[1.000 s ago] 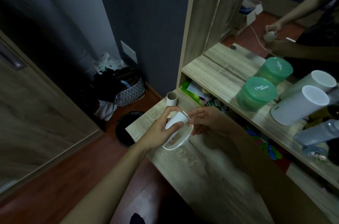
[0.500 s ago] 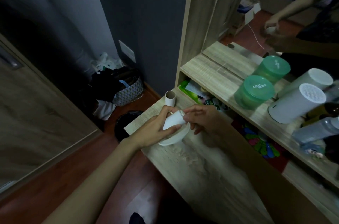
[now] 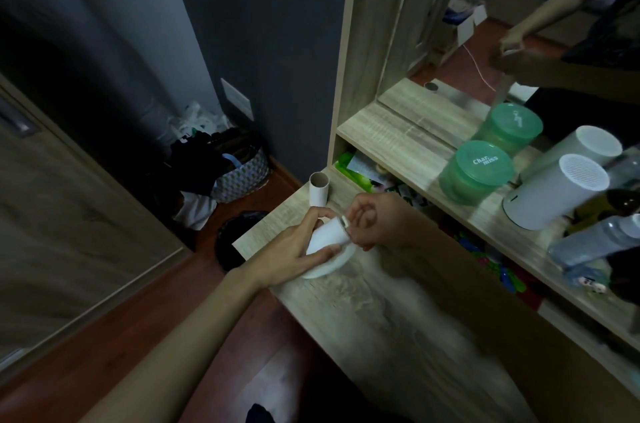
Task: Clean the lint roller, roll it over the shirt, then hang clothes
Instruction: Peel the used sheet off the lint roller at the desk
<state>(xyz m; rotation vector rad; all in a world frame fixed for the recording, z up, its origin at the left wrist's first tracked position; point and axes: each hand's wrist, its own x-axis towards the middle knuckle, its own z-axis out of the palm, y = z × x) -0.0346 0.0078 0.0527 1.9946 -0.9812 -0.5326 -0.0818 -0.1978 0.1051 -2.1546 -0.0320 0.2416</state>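
A white lint roller (image 3: 329, 236) sits in both my hands above the left end of the wooden desk (image 3: 398, 318). My left hand (image 3: 291, 256) is wrapped around its white roll, and the looped white handle (image 3: 332, 265) curves out under my palm. My right hand (image 3: 377, 223) pinches the roll's far end, fingers bent. No shirt or hanger is in view.
An empty cardboard tube (image 3: 319, 188) stands upright at the desk's far corner. A black bin (image 3: 235, 239) and a patterned basket of clothes (image 3: 239, 173) sit on the floor left of the desk. Green tubs (image 3: 476, 171) and white cylinders (image 3: 554, 192) line the shelf by the mirror.
Both hands stay on the lint roller. The roller has tipped lower toward the desk, and my right hand has shifted to its far end.
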